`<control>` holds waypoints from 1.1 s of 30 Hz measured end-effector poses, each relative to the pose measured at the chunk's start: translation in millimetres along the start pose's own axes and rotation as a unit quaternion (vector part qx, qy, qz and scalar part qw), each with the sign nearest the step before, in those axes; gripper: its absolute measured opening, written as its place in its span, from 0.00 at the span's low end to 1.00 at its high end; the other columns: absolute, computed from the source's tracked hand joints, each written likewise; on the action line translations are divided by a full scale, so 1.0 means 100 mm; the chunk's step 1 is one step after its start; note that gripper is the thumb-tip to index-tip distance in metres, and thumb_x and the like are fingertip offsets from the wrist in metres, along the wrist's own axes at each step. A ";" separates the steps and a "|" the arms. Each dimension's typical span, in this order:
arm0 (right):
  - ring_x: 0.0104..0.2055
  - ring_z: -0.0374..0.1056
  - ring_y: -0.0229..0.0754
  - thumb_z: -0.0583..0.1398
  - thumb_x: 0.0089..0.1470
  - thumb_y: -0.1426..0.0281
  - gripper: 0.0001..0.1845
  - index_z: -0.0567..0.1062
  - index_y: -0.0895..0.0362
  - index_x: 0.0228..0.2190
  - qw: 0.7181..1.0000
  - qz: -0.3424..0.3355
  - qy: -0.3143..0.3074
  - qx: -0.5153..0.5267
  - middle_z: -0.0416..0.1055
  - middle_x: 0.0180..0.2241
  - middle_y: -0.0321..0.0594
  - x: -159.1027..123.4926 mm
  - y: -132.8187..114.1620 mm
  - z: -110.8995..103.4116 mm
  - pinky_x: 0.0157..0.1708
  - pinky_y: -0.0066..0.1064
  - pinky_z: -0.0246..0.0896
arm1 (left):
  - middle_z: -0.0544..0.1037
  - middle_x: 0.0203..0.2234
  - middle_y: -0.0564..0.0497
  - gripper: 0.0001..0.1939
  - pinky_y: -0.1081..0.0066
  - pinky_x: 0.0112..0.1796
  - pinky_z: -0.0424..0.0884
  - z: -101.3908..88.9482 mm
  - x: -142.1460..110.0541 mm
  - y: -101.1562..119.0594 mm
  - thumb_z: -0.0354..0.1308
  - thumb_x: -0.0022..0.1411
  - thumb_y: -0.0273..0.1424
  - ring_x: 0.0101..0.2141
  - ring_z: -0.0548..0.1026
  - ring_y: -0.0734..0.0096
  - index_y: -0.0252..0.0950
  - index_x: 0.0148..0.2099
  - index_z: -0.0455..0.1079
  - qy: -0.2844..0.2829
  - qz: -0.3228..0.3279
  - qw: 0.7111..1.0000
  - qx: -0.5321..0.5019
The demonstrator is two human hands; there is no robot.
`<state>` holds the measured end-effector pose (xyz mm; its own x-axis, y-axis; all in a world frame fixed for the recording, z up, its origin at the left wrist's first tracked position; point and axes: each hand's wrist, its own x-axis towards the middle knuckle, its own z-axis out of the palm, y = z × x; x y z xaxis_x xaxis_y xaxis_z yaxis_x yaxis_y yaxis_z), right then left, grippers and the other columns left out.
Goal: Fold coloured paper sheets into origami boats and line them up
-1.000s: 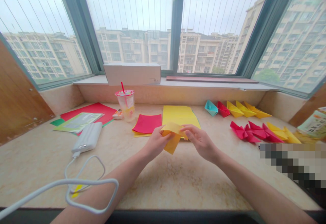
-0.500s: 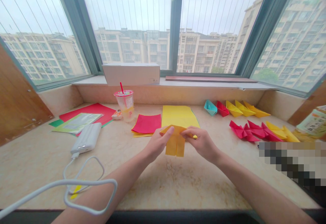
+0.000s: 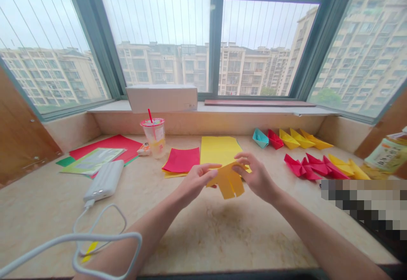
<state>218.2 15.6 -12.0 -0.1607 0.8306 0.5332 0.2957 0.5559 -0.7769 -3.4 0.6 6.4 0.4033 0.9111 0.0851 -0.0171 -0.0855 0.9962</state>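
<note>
Yellow paper (image 3: 227, 182), folded to a bar with two panels hanging below it, is held between our two hands at the centre of the frame, over the worktop (image 3: 203, 237). Half a second ago it hung level and square to us; now it is tilted, its panels swung towards the right of the frame, with a slit between them at the lower edge. Our right hand (image 3: 259, 180) is clamped on its upper right corner. Our left hand (image 3: 195, 182) pinches the left end, but the index finger now stands out straight, so that hold looks lighter. For the folding, we read this as a turn of the piece and a shift of grip rather than a new crease, since the panels keep their form (how firmly they are pressed, we cannot tell). Beyond our hands, at mid-frame, a yellow sheet (image 3: 219, 148) lies flat, with a red square (image 3: 182, 160) just left of it. Towards the right of the frame, a row of folded boats (image 3: 288, 139) stands as before, behind a row of red and yellow folded pieces (image 3: 300, 167).
</note>
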 end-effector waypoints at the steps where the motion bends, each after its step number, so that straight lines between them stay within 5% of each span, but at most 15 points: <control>1: 0.40 0.74 0.45 0.61 0.57 0.62 0.13 0.69 0.51 0.43 1.000 -0.011 -0.005 -0.020 0.76 0.34 0.38 -0.01 -0.01 -0.01 0.36 0.34 0.70 | 0.81 0.36 0.43 0.27 0.68 0.36 0.71 -0.02 -0.01 0.02 0.60 0.58 0.46 0.34 0.77 0.63 0.30 0.51 0.74 0.007 0.000 1.000 0.010; 8: 0.38 0.74 0.42 0.61 0.59 0.66 0.09 0.71 0.51 0.42 0.990 -0.090 -0.093 -0.059 0.76 0.35 0.39 -0.11 -0.09 0.08 0.36 0.34 0.71 | 0.73 0.22 0.52 0.21 0.76 0.25 0.58 -0.02 -0.06 0.08 0.60 0.59 0.46 0.24 0.68 0.74 0.29 0.36 0.76 -0.096 0.020 0.977 0.190; 12: 0.43 0.72 0.45 0.60 0.60 0.69 0.13 0.70 0.50 0.48 0.972 -0.179 -0.097 -0.121 0.75 0.41 0.42 -0.12 -0.11 0.08 0.45 0.40 0.69 | 0.64 0.18 0.56 0.21 0.77 0.22 0.53 -0.01 -0.04 0.04 0.59 0.60 0.45 0.22 0.61 0.78 0.31 0.26 0.70 -0.061 0.039 0.970 0.231; 16: 0.52 0.68 0.47 0.62 0.58 0.66 0.25 0.64 0.49 0.56 0.967 -0.181 -0.130 -0.124 0.67 0.53 0.47 -0.09 -0.13 -0.02 0.47 0.39 0.71 | 0.71 0.22 0.54 0.17 0.77 0.23 0.63 -0.03 0.01 0.01 0.59 0.60 0.43 0.23 0.68 0.75 0.32 0.34 0.70 0.014 0.045 0.990 0.132; 21: 0.49 0.71 0.46 0.63 0.56 0.68 0.28 0.65 0.48 0.57 0.948 -0.167 -0.197 -0.189 0.57 0.62 0.48 -0.08 -0.18 -0.06 0.48 0.42 0.71 | 0.76 0.27 0.51 0.18 0.75 0.21 0.69 -0.04 0.04 0.01 0.62 0.58 0.42 0.22 0.72 0.74 0.32 0.40 0.67 0.078 0.044 0.996 0.023; 29: 0.53 0.70 0.47 0.57 0.58 0.78 0.21 0.72 0.50 0.51 0.950 -0.185 -0.160 -0.194 0.64 0.59 0.46 -0.08 -0.14 -0.05 0.51 0.40 0.69 | 0.78 0.31 0.47 0.22 0.73 0.23 0.72 -0.01 0.04 -0.02 0.66 0.55 0.43 0.25 0.76 0.70 0.31 0.44 0.68 0.060 -0.011 0.998 0.002; 33: 0.50 0.71 0.46 0.58 0.59 0.75 0.13 0.76 0.52 0.45 0.959 -0.183 -0.135 -0.170 0.70 0.53 0.46 -0.06 -0.07 -0.03 0.49 0.39 0.68 | 0.80 0.34 0.45 0.22 0.69 0.34 0.74 0.01 0.05 -0.08 0.66 0.54 0.41 0.33 0.79 0.64 0.30 0.45 0.71 0.018 -0.004 1.000 -0.008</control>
<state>219.8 6.8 -8.8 -0.5371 0.5853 0.6074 0.4555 0.8073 -0.3752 -0.4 5.4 -1.1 0.3706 0.9257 0.0765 -0.0280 -0.0712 0.9971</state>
